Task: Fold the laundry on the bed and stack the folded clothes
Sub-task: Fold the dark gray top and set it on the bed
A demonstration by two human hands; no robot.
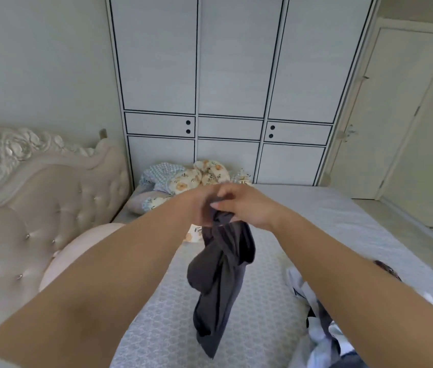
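I hold both arms stretched out over the bed, and my two hands meet at the top edge of a crumpled dark grey cloth garment (220, 274). My left hand (199, 205) is blurred, but its fingers curl round the bunched top of the cloth; my right hand (247, 205) pinches the same edge just beside it, thumb and fingers closed on the fabric. The garment hangs straight down from my grip in twisted folds, and I cannot tell whether its lower end touches the grey patterned bedspread (263, 301) below. Below my right forearm, close to me, lies a loose heap of white and dark unfolded clothes (321, 338). Beyond my hands, at the far edge of the bed, sits a rumpled bundle of flower-printed and checked bedding (186, 179). Left of my left arm is the tufted cream headboard (37, 213), with a pale pink pillow (77, 245) against it. Straight beyond my grip is the white wardrobe with black lines (231, 88).
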